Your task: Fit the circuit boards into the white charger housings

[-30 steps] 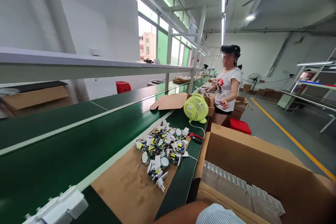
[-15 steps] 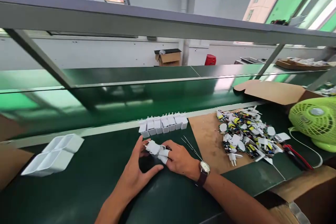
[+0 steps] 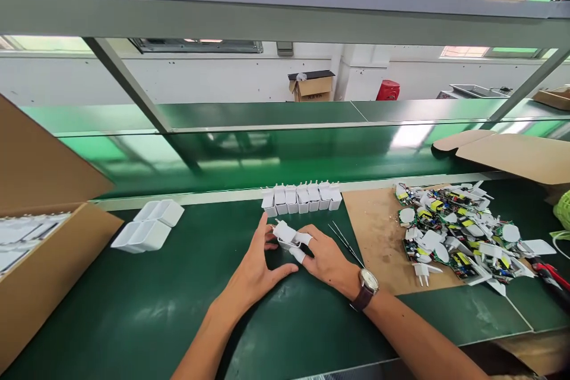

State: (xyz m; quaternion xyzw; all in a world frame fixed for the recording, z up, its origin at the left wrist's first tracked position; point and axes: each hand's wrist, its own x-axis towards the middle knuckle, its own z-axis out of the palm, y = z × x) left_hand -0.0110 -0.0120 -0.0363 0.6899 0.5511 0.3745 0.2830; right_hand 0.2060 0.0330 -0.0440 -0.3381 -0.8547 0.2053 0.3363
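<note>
Head view shows the right hand [image 3: 328,262] with its white-covered fingers clamped on a white plug piece [image 3: 284,230], above the green bench [image 3: 178,309] and in front of a row of white casings [image 3: 303,199]; the left hand [image 3: 253,264] curves beside the piece, thumb and fingers wide apart; whether its fingertips touch, I cannot tell; circuit boards [image 3: 467,234] lie heaped rightward.
</note>
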